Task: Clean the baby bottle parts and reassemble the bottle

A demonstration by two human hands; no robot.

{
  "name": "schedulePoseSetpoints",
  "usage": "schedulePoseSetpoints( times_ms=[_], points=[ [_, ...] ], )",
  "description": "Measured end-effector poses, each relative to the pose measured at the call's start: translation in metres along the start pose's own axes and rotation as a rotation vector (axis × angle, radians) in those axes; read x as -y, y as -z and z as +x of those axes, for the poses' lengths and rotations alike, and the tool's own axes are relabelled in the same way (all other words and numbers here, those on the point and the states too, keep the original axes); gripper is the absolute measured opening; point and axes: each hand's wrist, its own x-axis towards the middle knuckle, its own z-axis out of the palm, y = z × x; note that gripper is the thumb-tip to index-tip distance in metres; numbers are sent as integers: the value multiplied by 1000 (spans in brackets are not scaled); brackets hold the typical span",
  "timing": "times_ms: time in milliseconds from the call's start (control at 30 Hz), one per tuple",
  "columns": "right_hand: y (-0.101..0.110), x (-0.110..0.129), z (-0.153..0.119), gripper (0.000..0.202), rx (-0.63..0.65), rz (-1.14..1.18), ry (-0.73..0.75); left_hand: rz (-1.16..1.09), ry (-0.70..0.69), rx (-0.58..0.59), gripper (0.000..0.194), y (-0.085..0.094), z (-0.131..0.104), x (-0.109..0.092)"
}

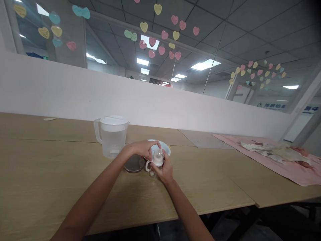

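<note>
A clear baby bottle (157,161) with a white collar, a see-through teat and a white side handle is between my two hands, just above or on the table. My right hand (167,169) is closed round its right side, thumb in front. From the left, my left hand (144,149) arches over, its index finger bent near the teat and the other fingers curled at the collar; its exact contact is partly hidden. Behind the bottle is a pale blue-white bowl (166,147). A round, dark-looking glass dish (134,165) lies below my left wrist.
A lidded clear pitcher (114,137) of water stands left of my hands on the wooden table (62,180). Far right, a doll in pale clothes (283,152) lies on a pink cloth (286,172). A white wall (150,107) with windows above borders the back.
</note>
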Motion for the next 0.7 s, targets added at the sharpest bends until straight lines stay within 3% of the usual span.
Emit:
schedulePoseSetpoints(
  times_ms=[167, 333, 467, 700],
  points=[
    [5, -2, -1, 94, 47, 7, -65, 55, 9, -166, 90, 8, -10, 5],
    [8, -1, 2, 94, -27, 0, -45, 36, -82, -306, 90, 8, -13, 0],
    [10, -1, 5, 89, -17, -66, 21, 40, -86, -260, 78, 0, -7, -10],
    [13, 7, 9, 60, 39, -221, 44, 106, -71, -136, 51, -20, 7, -17]
  ],
)
